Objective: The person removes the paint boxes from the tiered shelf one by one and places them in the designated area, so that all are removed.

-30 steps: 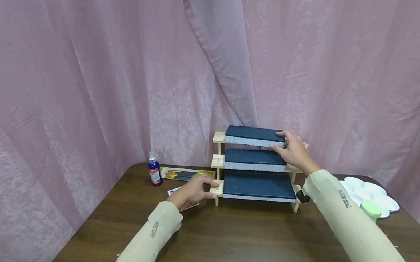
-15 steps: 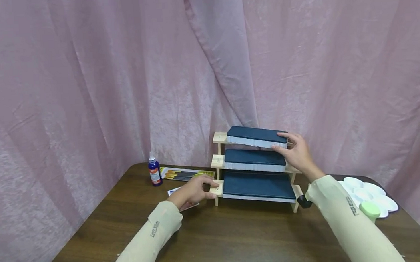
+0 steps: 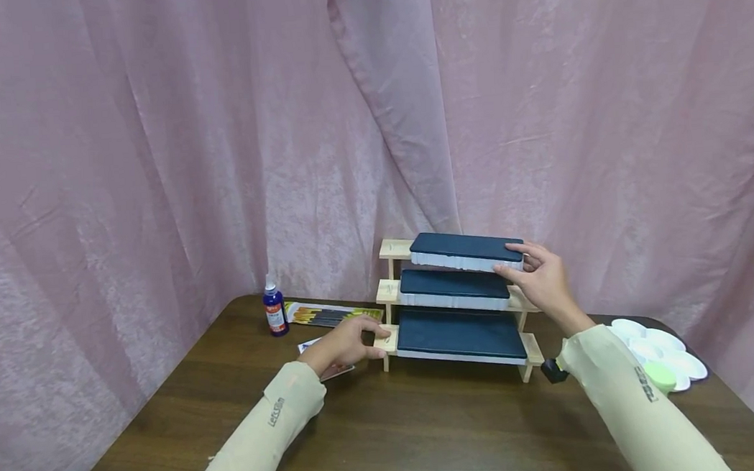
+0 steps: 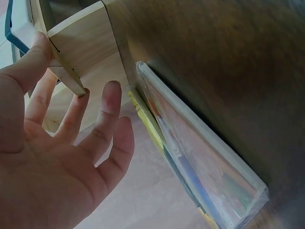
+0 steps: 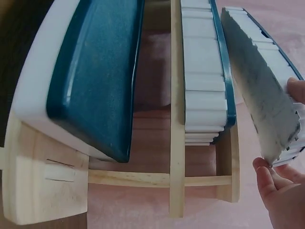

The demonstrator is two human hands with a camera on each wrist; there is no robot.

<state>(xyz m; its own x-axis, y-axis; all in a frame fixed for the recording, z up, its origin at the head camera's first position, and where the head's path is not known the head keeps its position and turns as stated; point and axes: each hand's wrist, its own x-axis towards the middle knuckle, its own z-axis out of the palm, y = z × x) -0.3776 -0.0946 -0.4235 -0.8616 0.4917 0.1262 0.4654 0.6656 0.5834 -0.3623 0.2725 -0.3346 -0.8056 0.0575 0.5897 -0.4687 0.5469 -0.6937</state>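
Note:
A three-tier wooden rack (image 3: pixel 387 291) stands on the table. My right hand (image 3: pixel 546 283) grips the right end of the top box (image 3: pixel 466 248), which has a dark blue lid and white sides. In the right wrist view this box (image 5: pixel 262 81) is tilted, its grey underside showing off the rack. On the tiers below lie the middle box (image 3: pixel 454 282) and the bottom box (image 3: pixel 461 335), both with dark blue tops. My left hand (image 3: pixel 345 342) pinches the left end of the lowest shelf; the left wrist view shows thumb and fingers about the thin board (image 4: pixel 69 78).
A blue spray bottle (image 3: pixel 276 310) and a pack of brushes (image 3: pixel 323 314) are at the back left. A flat plastic-wrapped packet (image 4: pixel 205 152) lies beside the left hand. At right sit a white flower-shaped palette (image 3: pixel 676 350) and a light green cup (image 3: pixel 659 377). Pink curtain (image 3: pixel 217 166) hangs behind.
My right hand has carried the top box a little to the right and lower in the view, baring more of the top shelf's left end. The left hand has kept its hold.

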